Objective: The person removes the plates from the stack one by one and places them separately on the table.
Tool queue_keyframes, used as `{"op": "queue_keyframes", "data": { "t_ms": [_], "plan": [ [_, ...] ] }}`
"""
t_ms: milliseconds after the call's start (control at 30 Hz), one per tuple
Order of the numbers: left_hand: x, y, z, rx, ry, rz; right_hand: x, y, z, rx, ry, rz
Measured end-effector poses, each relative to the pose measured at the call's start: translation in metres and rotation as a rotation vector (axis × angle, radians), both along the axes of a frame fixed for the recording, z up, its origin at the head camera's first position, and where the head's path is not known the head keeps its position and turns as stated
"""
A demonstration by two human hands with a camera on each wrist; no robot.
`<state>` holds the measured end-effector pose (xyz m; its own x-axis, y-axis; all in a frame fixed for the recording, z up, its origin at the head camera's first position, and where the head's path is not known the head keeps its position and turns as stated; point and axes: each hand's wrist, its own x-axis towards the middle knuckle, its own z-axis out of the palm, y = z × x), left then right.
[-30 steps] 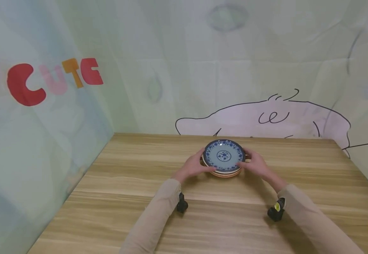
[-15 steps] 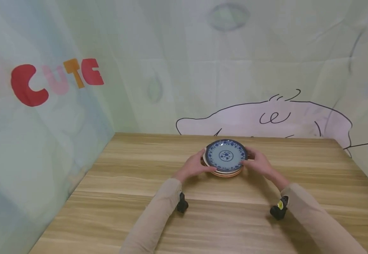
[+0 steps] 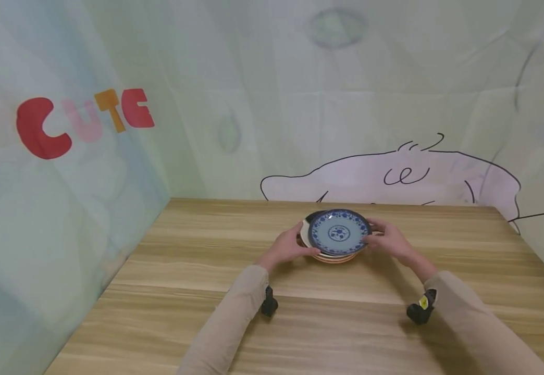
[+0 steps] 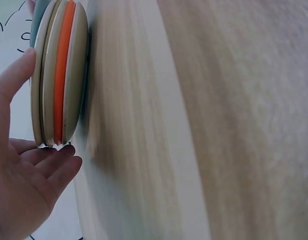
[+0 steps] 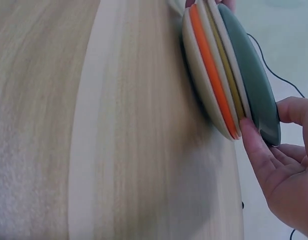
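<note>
A blue-and-white patterned plate (image 3: 339,233) tops a stack of several plates (image 4: 48,85) on the table. It sits shifted to the right, so a dark rim and a pale rim beneath show at its left. My right hand (image 3: 391,244) pinches the patterned plate's right edge. In the right wrist view, that plate's grey-green underside (image 5: 251,65) tilts away from the rims below. My left hand (image 3: 283,247) holds the stack's left side, thumb on the front rim and fingers round the side. Among the lower plates is an orange one (image 5: 208,60).
The wood-grain table (image 3: 183,239) extends on both sides of the stack and toward me. Behind it hangs a pale printed cloth (image 3: 253,104), with another bearing coloured letters at the left. Each wrist wears a small black camera (image 3: 269,302).
My right hand has slid the patterned plate to the right across the stack, uncovering rims at the left. My left hand and the lower plates have stayed in place.
</note>
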<state>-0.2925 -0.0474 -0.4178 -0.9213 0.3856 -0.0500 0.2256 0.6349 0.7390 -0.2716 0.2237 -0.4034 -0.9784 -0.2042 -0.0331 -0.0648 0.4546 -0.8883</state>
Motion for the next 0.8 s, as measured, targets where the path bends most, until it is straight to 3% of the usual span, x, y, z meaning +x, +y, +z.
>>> {"op": "queue_keyframes", "data": {
  "t_ms": [567,800],
  "plan": [
    [-0.0013,-0.0004,-0.0018,0.008,0.003,-0.007,0.0032,0.0069,0.002,-0.17,-0.1,0.0],
    [-0.002,0.0003,-0.0027,0.003,0.0,-0.007,0.0062,0.0069,0.0045,-0.186,-0.114,-0.011]
  ]
}}
